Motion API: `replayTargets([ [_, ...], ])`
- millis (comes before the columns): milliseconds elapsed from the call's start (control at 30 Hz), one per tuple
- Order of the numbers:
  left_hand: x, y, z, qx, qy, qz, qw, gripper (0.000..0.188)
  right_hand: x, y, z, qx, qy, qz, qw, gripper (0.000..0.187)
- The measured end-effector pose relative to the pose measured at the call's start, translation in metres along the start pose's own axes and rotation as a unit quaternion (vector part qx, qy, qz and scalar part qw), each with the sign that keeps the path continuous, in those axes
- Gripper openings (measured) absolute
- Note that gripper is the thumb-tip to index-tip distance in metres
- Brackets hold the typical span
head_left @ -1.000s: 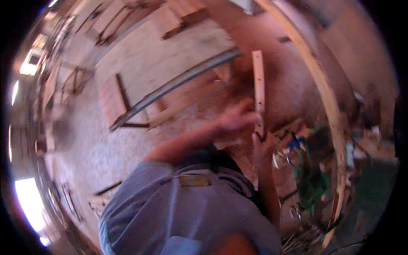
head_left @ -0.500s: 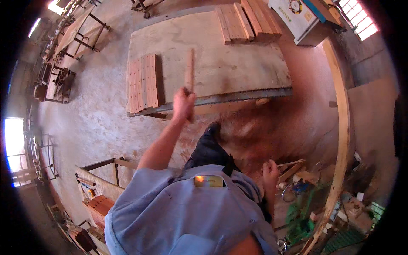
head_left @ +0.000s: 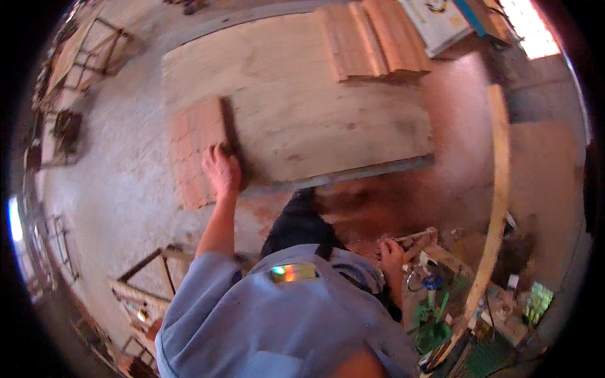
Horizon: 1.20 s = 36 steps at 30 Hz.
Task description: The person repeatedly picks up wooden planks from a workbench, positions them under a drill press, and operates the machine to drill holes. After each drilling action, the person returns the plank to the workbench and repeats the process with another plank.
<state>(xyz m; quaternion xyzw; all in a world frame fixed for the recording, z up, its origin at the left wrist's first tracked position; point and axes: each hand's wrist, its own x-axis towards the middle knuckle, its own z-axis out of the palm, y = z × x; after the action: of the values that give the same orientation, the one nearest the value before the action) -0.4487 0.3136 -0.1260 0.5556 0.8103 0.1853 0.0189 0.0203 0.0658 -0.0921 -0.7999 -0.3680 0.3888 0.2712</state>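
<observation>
My left hand point(head_left: 222, 169) lies on a stack of reddish-brown wooden strips point(head_left: 195, 135) at the left end of a large plywood-topped table point(head_left: 296, 94). Its fingers are apart, bent over the strips near the stack's right edge. Motion blur hides any single strip under the palm. My right hand point(head_left: 392, 253) hangs low beside my hip, off the table, fingers loosely bent and slightly apart. I make out nothing in it.
More reddish boards point(head_left: 375, 44) lie at the table's far right, near a white cabinet point(head_left: 435, 28). A long pale timber point(head_left: 499, 157) stands to my right, beside a cluttered heap with a green machine part point(head_left: 435, 324). A wooden frame cart point(head_left: 142, 271) is at lower left.
My left hand has moved left and down onto the stack; the wooden strip it held upright over the table is no longer distinguishable. The view has shifted; my right hand still hangs low.
</observation>
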Motion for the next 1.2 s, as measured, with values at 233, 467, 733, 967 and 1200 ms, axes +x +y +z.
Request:
replayTargets([
  [233, 0.032, 0.048, 0.01, -0.002, -0.043, 0.052, 0.998, 0.055, 0.002, 0.016, -0.003, -0.013, 0.034, 0.036, 0.999, 0.025],
  [467, 0.111, 0.272, 0.079, -0.32, -0.241, 0.178, 0.899, 0.04, -0.023, -0.03, 0.0, 0.076, 0.026, 0.171, 0.982, 0.025],
  [733, 0.185, 0.438, 0.109, -0.217, -0.338, 0.051, 0.914, 0.047, -0.103, 0.0, 0.004, 0.073, 0.124, 0.266, 0.953, 0.025],
  [967, 0.203, 0.448, 0.148, -0.185, -0.358, 0.083, 0.911, 0.04, -0.13, -0.023, 0.011, 0.098, 0.143, 0.279, 0.944, 0.028],
  [1200, 0.192, 0.397, 0.143, -0.534, -0.517, -0.025, 0.669, 0.024, -0.097, 0.016, -0.007, 0.146, 0.157, 0.256, 0.943, 0.025],
])
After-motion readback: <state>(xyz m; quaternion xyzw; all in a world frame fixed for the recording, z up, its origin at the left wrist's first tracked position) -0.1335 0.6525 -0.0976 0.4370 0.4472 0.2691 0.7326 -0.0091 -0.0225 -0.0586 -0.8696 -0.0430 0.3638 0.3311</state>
